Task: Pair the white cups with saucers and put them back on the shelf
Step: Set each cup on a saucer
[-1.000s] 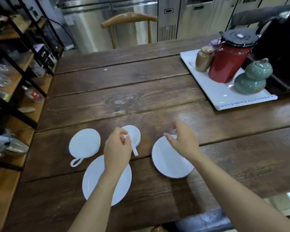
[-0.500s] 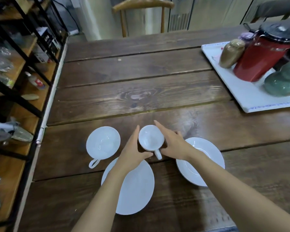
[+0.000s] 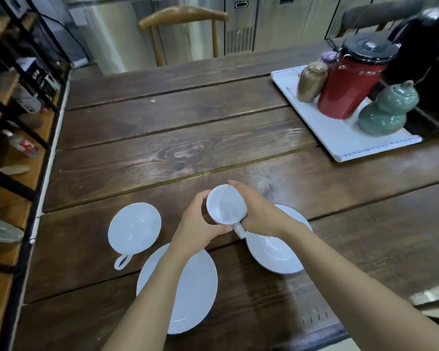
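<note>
A small white cup [image 3: 226,205] is held upright between both hands above the wooden table [image 3: 178,138], its handle pointing toward me. My left hand [image 3: 200,221] cups its left side and my right hand [image 3: 257,211] wraps its right side. A white saucer [image 3: 276,252] lies just right of the cup, partly under my right wrist. A larger white saucer [image 3: 195,287] lies near the front edge beneath my left forearm. A second white cup [image 3: 134,228] stands on the table to the left, handle toward me.
A black-framed wooden shelf [image 3: 13,153] with bottles and glassware runs along the table's left side. At the back right a white tray [image 3: 340,138] carries a red canister, a brown jar and a green gourd pot. A wooden chair [image 3: 183,19] stands beyond the table.
My left hand picked the small cup off the table and my right hand left the saucer to join it. The cup is now raised between both hands, nearer the right saucer.
</note>
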### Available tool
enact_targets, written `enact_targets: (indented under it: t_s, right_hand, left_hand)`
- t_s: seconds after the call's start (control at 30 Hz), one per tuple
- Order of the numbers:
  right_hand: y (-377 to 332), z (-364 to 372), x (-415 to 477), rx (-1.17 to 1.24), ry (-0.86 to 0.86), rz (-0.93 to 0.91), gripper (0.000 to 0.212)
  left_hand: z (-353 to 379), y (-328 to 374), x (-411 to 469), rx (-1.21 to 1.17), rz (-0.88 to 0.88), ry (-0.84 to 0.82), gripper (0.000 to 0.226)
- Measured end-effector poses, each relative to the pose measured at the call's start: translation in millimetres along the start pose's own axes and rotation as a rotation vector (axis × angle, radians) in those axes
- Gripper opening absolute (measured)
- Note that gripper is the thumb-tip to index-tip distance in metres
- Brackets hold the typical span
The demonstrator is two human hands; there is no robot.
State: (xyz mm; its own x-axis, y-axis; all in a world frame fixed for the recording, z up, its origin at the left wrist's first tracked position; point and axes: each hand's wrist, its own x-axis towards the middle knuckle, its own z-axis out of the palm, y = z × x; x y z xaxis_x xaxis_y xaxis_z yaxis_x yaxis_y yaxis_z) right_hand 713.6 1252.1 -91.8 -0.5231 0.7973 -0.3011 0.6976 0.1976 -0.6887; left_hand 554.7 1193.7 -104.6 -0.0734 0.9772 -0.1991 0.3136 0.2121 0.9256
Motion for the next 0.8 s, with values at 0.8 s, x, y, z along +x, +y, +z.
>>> enact_targets:
  t_s: [0.8]
  right_hand:
    - [104.9, -4.5, -69.0, -0.010, 0.120, 0.167, 0.082]
  left_hand:
    - [103.1, 12.9, -15.3, 0.045, -0.040, -0.222, 0.076]
